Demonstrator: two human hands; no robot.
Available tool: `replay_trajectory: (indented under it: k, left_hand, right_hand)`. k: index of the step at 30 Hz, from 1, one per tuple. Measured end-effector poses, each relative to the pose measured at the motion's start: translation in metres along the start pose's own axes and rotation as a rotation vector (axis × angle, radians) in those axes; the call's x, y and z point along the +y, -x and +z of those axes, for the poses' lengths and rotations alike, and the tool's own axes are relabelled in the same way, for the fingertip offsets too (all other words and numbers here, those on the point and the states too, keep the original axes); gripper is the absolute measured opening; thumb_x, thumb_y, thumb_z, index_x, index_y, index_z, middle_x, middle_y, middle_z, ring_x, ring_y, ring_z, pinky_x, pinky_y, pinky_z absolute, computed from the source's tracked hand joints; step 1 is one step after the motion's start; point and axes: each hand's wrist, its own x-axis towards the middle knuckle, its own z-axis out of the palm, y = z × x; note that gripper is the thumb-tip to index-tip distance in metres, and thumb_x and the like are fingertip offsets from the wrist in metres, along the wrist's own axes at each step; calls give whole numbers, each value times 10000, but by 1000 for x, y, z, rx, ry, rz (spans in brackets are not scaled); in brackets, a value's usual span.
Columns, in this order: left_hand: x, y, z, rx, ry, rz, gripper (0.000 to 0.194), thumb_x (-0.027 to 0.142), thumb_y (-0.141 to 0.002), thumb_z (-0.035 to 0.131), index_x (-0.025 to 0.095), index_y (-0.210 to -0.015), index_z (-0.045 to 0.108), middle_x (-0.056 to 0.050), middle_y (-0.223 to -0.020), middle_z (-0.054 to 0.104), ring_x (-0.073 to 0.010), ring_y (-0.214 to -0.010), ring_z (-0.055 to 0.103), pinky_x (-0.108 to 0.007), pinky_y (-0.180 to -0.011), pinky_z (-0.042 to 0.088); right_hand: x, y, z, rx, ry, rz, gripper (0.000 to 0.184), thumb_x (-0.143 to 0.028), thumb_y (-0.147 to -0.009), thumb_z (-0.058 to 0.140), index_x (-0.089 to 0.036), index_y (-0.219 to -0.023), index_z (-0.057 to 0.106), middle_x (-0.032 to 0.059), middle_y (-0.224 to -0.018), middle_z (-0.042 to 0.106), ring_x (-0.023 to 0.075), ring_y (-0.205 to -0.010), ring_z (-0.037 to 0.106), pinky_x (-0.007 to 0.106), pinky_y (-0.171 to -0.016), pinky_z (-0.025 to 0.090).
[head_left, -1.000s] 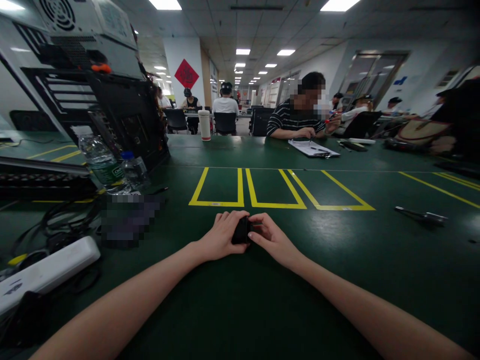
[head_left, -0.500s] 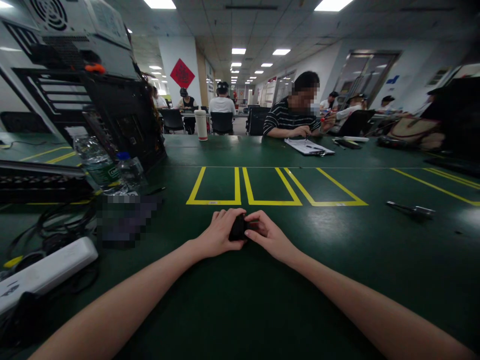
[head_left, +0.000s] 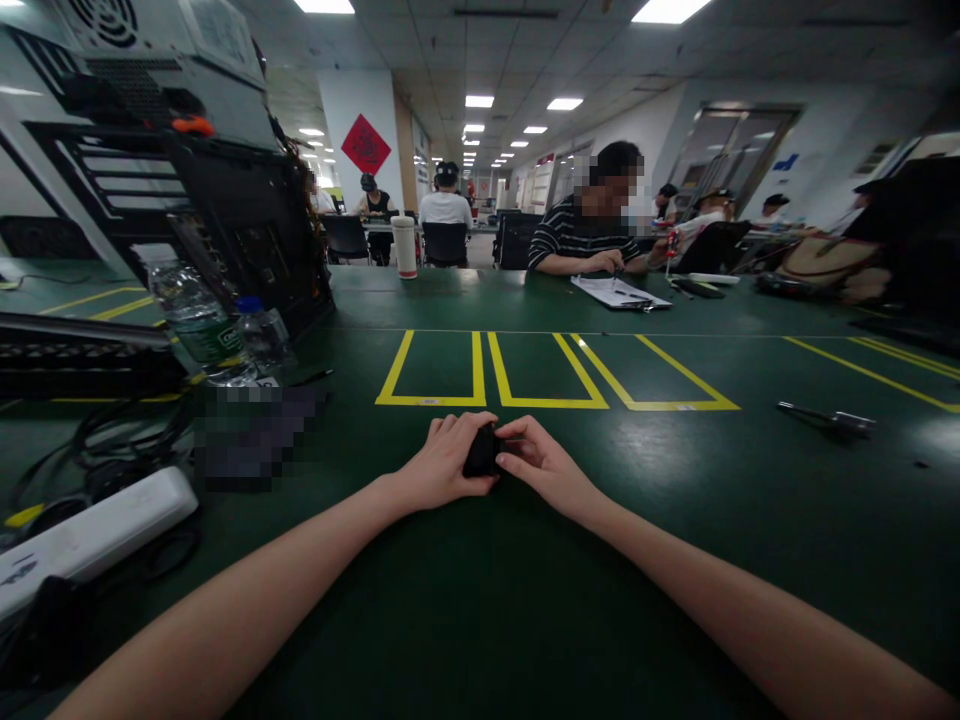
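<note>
A small black box-shaped object (head_left: 480, 455) rests on the dark green table (head_left: 480, 620) in front of me; its exact kind does not show. My left hand (head_left: 448, 460) is closed around it from the left, fingers over the far side and thumb along the near side. From the right, my right hand (head_left: 541, 462) holds its thumb and forefinger at the object's right end, the two tips slightly apart. Whatever lies between those right fingertips is too dark to make out.
Yellow tape outlines (head_left: 551, 403) lie beyond my hands. At left are a white power strip (head_left: 97, 535), cables, bottles (head_left: 196, 325) and an open computer case (head_left: 251, 220). A dark metal-ended tool (head_left: 829, 420) lies right. Across the table a person writes at a clipboard (head_left: 619, 292).
Both hands keep almost the same hold on the black object. The whole view has shifted very slightly. Across the table, the person's raised hand has lowered.
</note>
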Motion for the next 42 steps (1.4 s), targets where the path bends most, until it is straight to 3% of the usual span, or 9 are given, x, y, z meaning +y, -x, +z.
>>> replay_trajectory:
  k: [7, 13, 18, 23, 28, 33, 38, 42]
  left_hand:
    - [2, 0, -5, -30, 26, -6, 590, 324, -702, 594, 244, -1196, 282, -60, -1104, 448, -232, -920, 453, -378, -824, 331]
    - [1, -1, -2, -13, 23, -20, 603, 332, -690, 605, 233, -1194, 289, -64, -1090, 458, -235, -905, 459, -383, -812, 332]
    - [2, -1, 0, -10, 11, -24, 608, 331, -693, 602, 235, -1203, 285, -66, -1105, 453, -238, -913, 460, -388, -818, 331]
    - [2, 0, -2, -19, 17, -20, 600, 325, -694, 598, 238, -1199, 287, -66, -1107, 448, -235, -912, 458, -380, -814, 336]
    - [-1, 0, 1, -5, 9, -16, 609, 332, -692, 600, 240, -1203, 282, -66, -1115, 448, -240, -925, 456, -385, -822, 327]
    - [-1, 0, 2, -5, 9, -24, 638, 335, -685, 611, 256, -1215, 266, -58, -1135, 444, -248, -953, 453, -393, -834, 323]
    - [1, 1, -1, -24, 20, -34, 615, 320, -694, 605, 258, -1207, 273, -56, -1137, 444, -240, -943, 460, -388, -833, 329]
    - [-1, 0, 2, 3, -4, -30, 630, 325, -675, 622, 245, -1199, 281, -58, -1120, 450, -243, -932, 458, -388, -825, 331]
  right_hand:
    - [0, 1, -1, -27, 0, 23, 302, -184, -743, 577, -231, -1010, 445, 18, -1039, 495, 175, -1001, 519, 376, -881, 441]
    - [3, 0, -2, -9, -35, -7, 193, -220, -785, 526, -230, -966, 459, 14, -977, 501, 168, -978, 528, 339, -825, 465]
    - [2, 0, -2, -6, -3, 26, 286, -201, -780, 528, -235, -1050, 439, 34, -1072, 484, 175, -1002, 517, 368, -869, 443]
    - [0, 4, -3, -40, 10, 3, 315, -168, -736, 582, -237, -1011, 443, 19, -1057, 477, 176, -1020, 509, 371, -885, 437]
    - [3, 2, -2, -13, -18, -11, 216, -215, -772, 540, -227, -974, 462, 18, -1007, 496, 169, -988, 523, 358, -852, 456]
    - [2, 0, -1, -7, -3, 15, 304, -204, -774, 535, -223, -1059, 431, 42, -1075, 491, 177, -1018, 512, 378, -902, 425]
    - [1, 3, -2, -25, 18, 5, 319, -177, -731, 586, -235, -1008, 438, 23, -1072, 486, 181, -1049, 496, 387, -909, 422]
    - [1, 2, -1, -4, -12, -10, 234, -206, -760, 557, -227, -968, 452, 17, -1003, 497, 168, -998, 523, 358, -863, 450]
